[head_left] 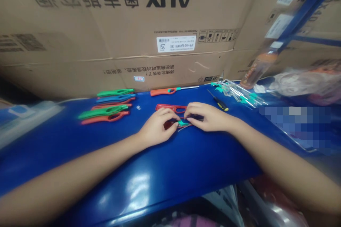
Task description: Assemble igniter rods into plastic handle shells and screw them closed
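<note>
In the head view my left hand (160, 126) is closed on a red lighter shell half (168, 125) low over the blue table. A green trigger piece (183, 123) shows at its fingertips, with thin metal strips (184, 128) beside it. From the other side my right hand (209, 117) pinches at the same spot; its fingers hide what they grip. Just behind both hands lies another red lighter shell half (170, 107). Farther back rests an orange long-necked lighter (164, 91) with a green trigger and metal tube.
Several green, blue and orange lighter shells (114, 98) lie at left. A black-and-yellow screwdriver (220, 103) and a pile of metal tubes with green parts (237, 92) lie at right, near an orange-capped bottle (258, 69). A large cardboard box (119, 17) stands behind the blue table (112, 170).
</note>
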`<state>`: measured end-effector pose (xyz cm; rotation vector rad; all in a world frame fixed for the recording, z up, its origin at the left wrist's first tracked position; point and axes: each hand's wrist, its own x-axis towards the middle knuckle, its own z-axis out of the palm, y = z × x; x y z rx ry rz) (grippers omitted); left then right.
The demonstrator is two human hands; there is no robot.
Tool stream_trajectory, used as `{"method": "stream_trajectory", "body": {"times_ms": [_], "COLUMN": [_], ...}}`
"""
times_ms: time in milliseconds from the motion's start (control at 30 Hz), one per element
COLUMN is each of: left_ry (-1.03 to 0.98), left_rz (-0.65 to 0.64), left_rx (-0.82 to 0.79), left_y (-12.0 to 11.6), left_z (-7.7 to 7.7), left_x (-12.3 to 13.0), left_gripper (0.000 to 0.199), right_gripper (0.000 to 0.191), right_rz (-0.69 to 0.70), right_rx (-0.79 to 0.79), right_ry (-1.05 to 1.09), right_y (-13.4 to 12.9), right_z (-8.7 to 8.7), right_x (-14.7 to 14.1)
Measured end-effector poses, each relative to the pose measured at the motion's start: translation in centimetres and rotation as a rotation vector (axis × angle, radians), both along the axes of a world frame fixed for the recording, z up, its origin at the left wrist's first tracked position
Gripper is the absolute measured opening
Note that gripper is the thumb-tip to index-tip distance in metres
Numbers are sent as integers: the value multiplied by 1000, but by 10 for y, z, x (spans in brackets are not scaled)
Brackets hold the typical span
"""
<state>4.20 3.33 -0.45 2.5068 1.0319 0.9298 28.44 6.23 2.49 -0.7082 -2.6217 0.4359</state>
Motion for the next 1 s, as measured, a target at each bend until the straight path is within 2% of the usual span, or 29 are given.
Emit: {"method": "stream_trajectory", "body": {"times_ms": [100, 200, 367, 533, 700, 1000], "left_ry": [122, 209, 120, 65, 63, 82], "left_rz": [-117, -206, -259, -251, -238, -164], "left_rx": [54, 73, 33, 2, 19, 64], "left_y": [2, 6, 10, 11, 11, 12], "left_z": [4, 4, -1, -3, -5, -3], "left_x": [-6, -11, -14, -13, -12, -12], "left_gripper": [15, 17, 18, 17, 16, 19], "right_gripper": [13, 12, 6, 13, 5, 9], "right_rz": [67, 49, 44, 58, 27, 26], "right_rx": [-85, -94, -75, -106, -103, -137], "right_ry": [0, -95, -170, -124, -157, -64], "right_y": [-4, -7, -10, -8, -7, -4], "right_z": [3, 4, 5, 5, 4, 5], "right_x": [1, -1, -2, 0, -2, 0]}}
